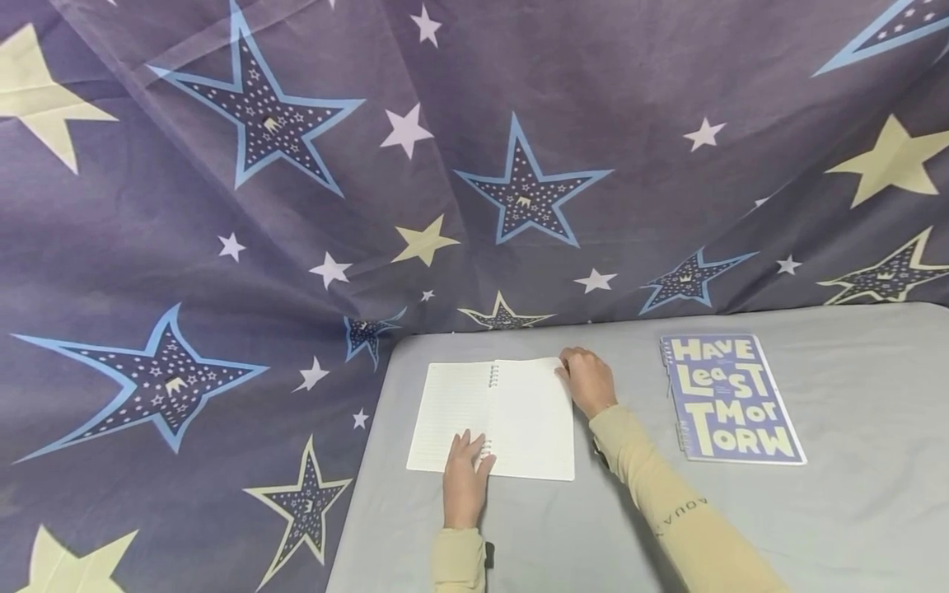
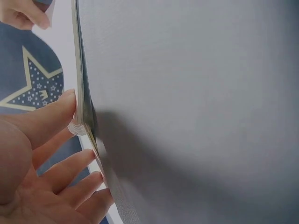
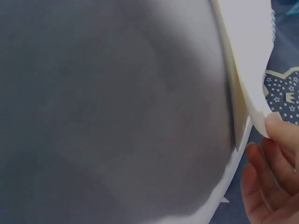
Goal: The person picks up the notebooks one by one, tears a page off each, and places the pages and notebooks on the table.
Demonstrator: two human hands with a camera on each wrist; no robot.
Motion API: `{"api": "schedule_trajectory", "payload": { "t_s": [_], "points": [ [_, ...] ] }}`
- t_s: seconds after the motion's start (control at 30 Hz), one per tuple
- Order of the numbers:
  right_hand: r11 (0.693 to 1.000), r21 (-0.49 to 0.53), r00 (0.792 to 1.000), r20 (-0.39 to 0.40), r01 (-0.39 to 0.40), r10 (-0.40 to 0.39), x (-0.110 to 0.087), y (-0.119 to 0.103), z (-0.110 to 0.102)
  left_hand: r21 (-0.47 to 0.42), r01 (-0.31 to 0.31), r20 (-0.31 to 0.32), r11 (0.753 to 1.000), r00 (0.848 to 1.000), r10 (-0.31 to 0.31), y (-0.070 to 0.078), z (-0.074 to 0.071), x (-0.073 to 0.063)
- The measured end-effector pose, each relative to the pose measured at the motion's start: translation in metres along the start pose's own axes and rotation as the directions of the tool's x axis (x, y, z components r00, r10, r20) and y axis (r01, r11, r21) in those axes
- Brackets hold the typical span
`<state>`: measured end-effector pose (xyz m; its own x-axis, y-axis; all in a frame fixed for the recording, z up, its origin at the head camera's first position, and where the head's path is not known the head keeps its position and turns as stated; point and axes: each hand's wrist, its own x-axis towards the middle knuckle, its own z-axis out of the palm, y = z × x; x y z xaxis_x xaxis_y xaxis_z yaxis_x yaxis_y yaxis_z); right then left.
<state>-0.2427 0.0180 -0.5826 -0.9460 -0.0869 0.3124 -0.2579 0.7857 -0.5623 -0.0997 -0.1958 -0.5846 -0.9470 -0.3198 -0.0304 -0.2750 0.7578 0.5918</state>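
Note:
A spiral notebook [image 1: 448, 416] lies spread on the grey surface, a lined page on its left side. Near the top right corner, my right hand [image 1: 591, 382] pinches a white page [image 1: 532, 420] between thumb and fingers. That page [image 3: 247, 60] curls up at the corner in the right wrist view. My left hand [image 1: 464, 486] rests on the notebook's lower edge by the spiral binding [image 1: 485, 449], fingers spread. In the left wrist view, the left thumb [image 2: 56, 112] touches the right-hand pages and the other fingers lie past the coil on the left side.
To the right lies a closed purple spiral notebook [image 1: 730, 399] with large cream lettering. A dark purple star-patterned cloth [image 1: 593, 82] hangs behind and to the left of the grey-covered surface [image 1: 578, 535].

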Motion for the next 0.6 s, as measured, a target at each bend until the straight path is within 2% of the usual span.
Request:
{"api": "schedule_trajectory", "payload": {
  "t_s": [0.17, 0.37, 0.6],
  "points": [
    [1.0, -0.017, 1.0, -0.022, 0.019, -0.02, 0.0, -0.001, -0.003, -0.007, -0.016, -0.003, 1.0, 1.0, 0.016, 0.0, 0.001, 0.001],
    [0.998, -0.055, 0.999, -0.007, 0.032, -0.032, -0.002, -0.005, -0.006, -0.01, -0.01, -0.001, 1.0, 1.0, 0.01, -0.001, 0.002, 0.001],
    [0.98, -0.149, 0.991, 0.029, 0.135, -0.132, -0.006, -0.011, -0.004, -0.015, -0.008, -0.004, 1.0, 1.0, 0.008, -0.003, 0.002, 0.0]
  ]
}}
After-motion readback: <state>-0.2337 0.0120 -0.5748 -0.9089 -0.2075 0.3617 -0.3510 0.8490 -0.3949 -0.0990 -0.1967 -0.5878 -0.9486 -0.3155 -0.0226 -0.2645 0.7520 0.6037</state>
